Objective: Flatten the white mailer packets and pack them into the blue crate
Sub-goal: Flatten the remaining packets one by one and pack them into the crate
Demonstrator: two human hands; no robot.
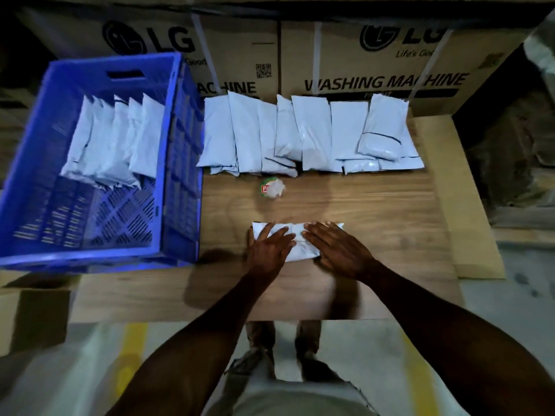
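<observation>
The packet under the hands lies flat near the table's near edge, its long axis running from 9 to 3 o'clock, crosswise to the person. It is white, smooth plastic with soft creases, and its 3 o'clock end pokes out past the right hand. The left hand presses on its 9 o'clock half with fingers straight and spread, pointing toward 1 o'clock; the right hand presses on the other half, fingers straight and together, pointing toward 10 o'clock. Neither hand grips anything. At 12 o'clock from the packet a row of white packets lies overlapping along the table's far edge, each with its long axis from 12 to 6 o'clock; some show a thin dark line near the 6 o'clock end. A small round label sits between the row and the packet. At 10 o'clock stands the blue crate, holding packets leaning side by side against its far wall. Cartons printed "WASHING MACHINE" stand behind the table.
</observation>
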